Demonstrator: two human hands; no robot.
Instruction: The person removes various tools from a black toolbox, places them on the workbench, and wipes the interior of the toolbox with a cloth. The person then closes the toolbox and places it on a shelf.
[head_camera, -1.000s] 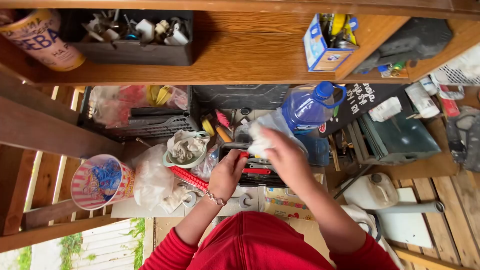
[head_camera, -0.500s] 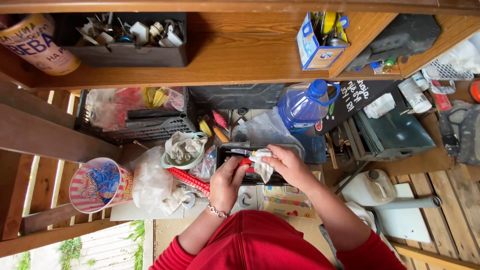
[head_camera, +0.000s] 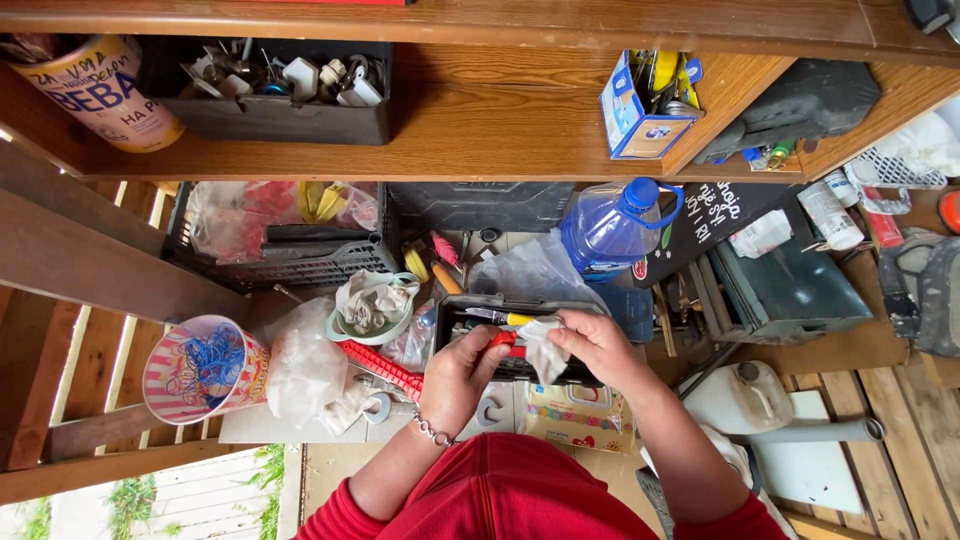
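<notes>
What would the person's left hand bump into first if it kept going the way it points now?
Probably the white cloth in the right hand: the left hand, gripping a red-handled tool, points at it. Depth is hard to judge.

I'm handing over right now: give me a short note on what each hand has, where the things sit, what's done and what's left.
Left hand: grips a red-handled tool over the open black toolbox.
Right hand: presses a white cloth against that tool.
Around them: a yellow-handled tool lies in the toolbox, a red tool on the bench to the left, a blue water jug behind.
Done: tool and cloth are in hand and touching.
Left: cannot tell how clean the tool is; it is not yet set down.
</notes>
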